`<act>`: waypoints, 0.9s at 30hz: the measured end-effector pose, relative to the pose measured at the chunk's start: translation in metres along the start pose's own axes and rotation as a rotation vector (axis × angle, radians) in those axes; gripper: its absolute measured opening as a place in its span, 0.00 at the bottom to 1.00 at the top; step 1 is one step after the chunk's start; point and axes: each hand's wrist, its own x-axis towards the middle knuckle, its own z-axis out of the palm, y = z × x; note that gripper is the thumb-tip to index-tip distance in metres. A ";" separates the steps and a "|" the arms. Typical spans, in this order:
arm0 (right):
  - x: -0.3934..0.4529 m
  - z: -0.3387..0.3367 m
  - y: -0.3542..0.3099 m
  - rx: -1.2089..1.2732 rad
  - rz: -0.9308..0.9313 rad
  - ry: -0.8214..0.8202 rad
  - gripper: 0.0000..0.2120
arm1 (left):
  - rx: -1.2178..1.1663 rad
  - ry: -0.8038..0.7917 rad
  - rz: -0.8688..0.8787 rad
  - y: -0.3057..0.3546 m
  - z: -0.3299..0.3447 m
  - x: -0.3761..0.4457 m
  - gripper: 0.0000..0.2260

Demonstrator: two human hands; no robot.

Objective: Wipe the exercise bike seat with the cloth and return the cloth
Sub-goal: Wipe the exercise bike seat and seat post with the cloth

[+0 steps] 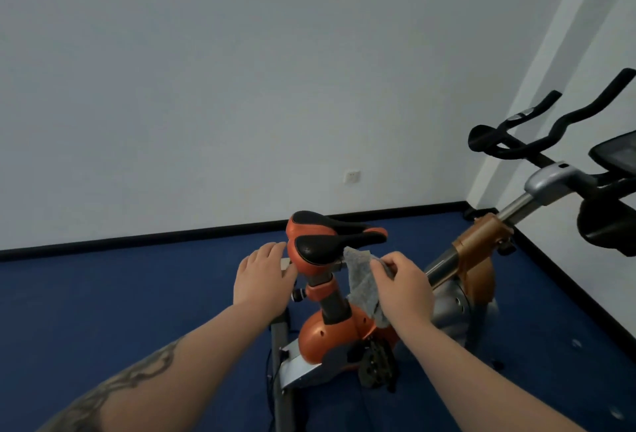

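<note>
R hand (401,282) pinches cloth (363,282) just under seat (330,237) nose, most hanging loose. L hand (263,275) open, empty, beside seat rear. Risk: loose tail snags seat post (332,297) mid-wipe.

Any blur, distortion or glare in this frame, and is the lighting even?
Head view: wide-angle bending curves the baseboard; light is soft and even, with no harsh shadows or glare; the seat, cloth, left hand and right hand look slightly soft; the handlebars stretch at the edge.
</note>
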 end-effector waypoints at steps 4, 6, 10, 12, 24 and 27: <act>0.030 0.017 -0.001 0.097 0.036 0.015 0.09 | -0.062 -0.019 -0.037 -0.008 0.017 0.031 0.23; 0.045 0.026 -0.004 0.119 0.070 0.050 0.09 | -0.096 -0.032 -0.050 -0.013 0.025 0.047 0.22; 0.063 0.045 -0.017 0.112 0.033 0.127 0.08 | -0.150 -0.029 -0.024 -0.021 0.038 0.079 0.21; 0.067 0.062 -0.028 0.097 -0.007 0.125 0.07 | -0.221 -0.031 -0.020 -0.025 0.043 0.096 0.21; 0.016 0.173 -0.056 0.091 0.052 0.062 0.07 | -0.338 -0.259 0.229 -0.083 0.047 0.158 0.22; 0.010 0.184 -0.058 -0.007 0.056 0.041 0.21 | -0.372 -0.309 0.315 -0.085 0.050 0.162 0.23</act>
